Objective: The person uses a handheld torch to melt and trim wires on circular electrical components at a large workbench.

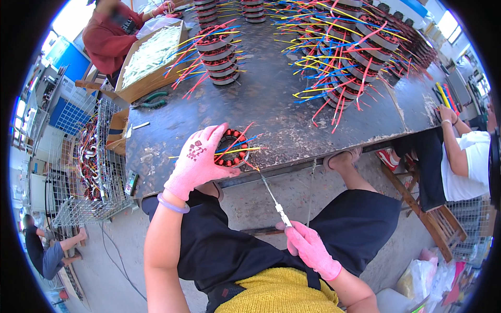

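My left hand (195, 160), in a pink glove, grips a ring-shaped motor stator (228, 162) at the near edge of the table. Red windings line the stator, and red, blue and yellow lead wires stick out of it. Below and to the right, my right hand (311, 249), also gloved in pink, is closed around the lower end of a slim white tube-like piece (282, 213). From this piece a thin pale strand (268, 189) runs up to the stator's lower right side. How the strand joins the white piece is too small to tell.
Stacked stators (222, 65) with loose wires stand on the dark table (276, 120), with a larger group (360, 57) at the right. A carton of white pieces (156, 52) and green-handled pliers (152, 100) lie far left. Co-workers sit at left and right.
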A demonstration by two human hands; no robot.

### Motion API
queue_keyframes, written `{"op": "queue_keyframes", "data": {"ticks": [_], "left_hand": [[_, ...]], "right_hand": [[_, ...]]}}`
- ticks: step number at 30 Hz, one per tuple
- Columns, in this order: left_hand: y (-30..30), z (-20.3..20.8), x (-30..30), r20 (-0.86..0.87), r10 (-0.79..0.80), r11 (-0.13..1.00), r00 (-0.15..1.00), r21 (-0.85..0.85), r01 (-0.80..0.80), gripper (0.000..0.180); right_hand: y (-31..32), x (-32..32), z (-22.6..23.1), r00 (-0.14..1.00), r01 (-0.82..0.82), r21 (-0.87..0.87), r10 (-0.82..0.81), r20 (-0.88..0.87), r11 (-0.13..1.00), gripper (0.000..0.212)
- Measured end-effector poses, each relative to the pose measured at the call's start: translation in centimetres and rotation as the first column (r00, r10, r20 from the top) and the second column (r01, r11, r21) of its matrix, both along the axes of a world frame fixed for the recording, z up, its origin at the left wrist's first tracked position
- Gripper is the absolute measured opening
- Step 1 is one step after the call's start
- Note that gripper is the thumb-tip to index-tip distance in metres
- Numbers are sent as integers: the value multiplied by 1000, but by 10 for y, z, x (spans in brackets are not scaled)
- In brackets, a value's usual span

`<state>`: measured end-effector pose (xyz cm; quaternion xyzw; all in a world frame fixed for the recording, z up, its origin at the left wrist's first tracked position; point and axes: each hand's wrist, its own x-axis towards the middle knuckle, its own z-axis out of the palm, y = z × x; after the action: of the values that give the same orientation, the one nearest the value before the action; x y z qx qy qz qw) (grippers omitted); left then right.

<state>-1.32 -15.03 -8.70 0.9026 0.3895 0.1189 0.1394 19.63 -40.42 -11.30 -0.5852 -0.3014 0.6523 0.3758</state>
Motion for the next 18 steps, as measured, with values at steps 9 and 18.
{"op": "queue_keyframes", "data": {"ticks": [9,18], "left_hand": [[-1,0,0,-8,0,1000,1000,18,0,104],[-1,0,0,6,-4,1000,1000,15,4,103]], "right_hand": [[0,-2,-6,998,14,-8,-14,-56,1000,35],[1,-4,-1,996,44,-9,-44,-79,999,34]]}}
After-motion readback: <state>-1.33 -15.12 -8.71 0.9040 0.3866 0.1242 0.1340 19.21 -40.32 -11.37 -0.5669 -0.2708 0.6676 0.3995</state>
